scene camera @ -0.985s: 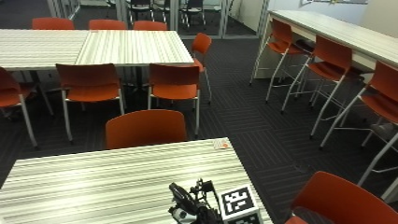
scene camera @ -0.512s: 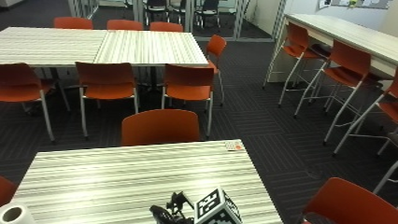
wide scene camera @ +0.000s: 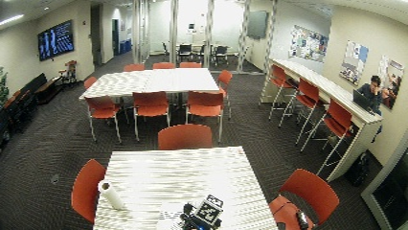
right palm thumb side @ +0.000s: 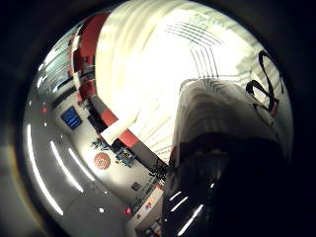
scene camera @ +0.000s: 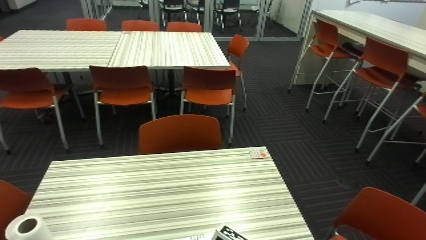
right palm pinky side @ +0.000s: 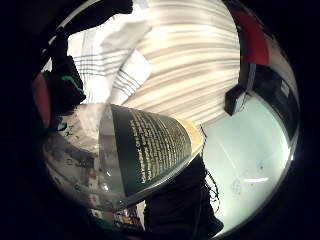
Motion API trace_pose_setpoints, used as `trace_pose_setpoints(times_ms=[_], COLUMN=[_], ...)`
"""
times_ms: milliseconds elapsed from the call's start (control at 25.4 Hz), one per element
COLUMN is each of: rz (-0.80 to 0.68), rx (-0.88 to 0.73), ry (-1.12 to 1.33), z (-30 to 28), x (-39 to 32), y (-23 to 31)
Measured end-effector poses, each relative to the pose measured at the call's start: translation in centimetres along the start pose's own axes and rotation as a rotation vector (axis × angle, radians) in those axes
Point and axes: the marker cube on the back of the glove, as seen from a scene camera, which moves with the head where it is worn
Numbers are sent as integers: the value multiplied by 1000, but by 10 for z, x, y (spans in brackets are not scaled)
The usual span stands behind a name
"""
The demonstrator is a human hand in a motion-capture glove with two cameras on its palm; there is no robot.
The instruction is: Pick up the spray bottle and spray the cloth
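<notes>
Since the one spray bottle (right palm pinky side: 145,150) fills much of both palm views, we place it right against the palm of the right hand (wide scene camera: 189,221). It has a clear body and a dark green label with pale print. Black glove parts lie against it on two sides, so we read the grip as curled round the bottle. We cannot tell whether its base touches anything.

Just beyond the bottle lies one cloth (right palm pinky side: 115,55), white with thin grey stripes, rumpled on the striped counter (scene camera: 166,190). In the wide outside view the hand sits at the bottom centre of the frame, at the near edge of that counter.

Two other things share the counter. One paper towel roll (scene camera: 26,227) shows at the lower left of the outside view. One small card (scene camera: 258,153) lies at the far right corner, well apart from the hand.

We count three orange chairs around this counter: one at the far side (scene camera: 180,132), one on the left (wide scene camera: 86,187), one on the right (wide scene camera: 309,189). In the upper half of the wide outside view, seven more orange chairs ring a second striped table (wide scene camera: 153,79). Three orange stools stand along a high bench (wide scene camera: 331,88) on the right.
</notes>
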Motion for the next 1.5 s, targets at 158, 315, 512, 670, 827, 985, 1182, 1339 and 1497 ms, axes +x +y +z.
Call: trace_pose_setpoints(times_ms=[158, 315, 512, 670, 827, 985, 1182, 1339, 1497], rz=[137, 209, 235, 237, 212, 146, -4, -123, -232], rx=[-102, -181, -253, -243, -209, -169, -86, -17, 43], ry=[14, 73, 84, 58, 26, -69, -250, -418, -587], z=[18, 31, 37, 34, 27, 15, -10, -28, -44], x=[18, 33, 39, 38, 36, 29, 9, -1, -6], y=[-8, -12, -15, -15, -15, -10, 4, 16, 27])
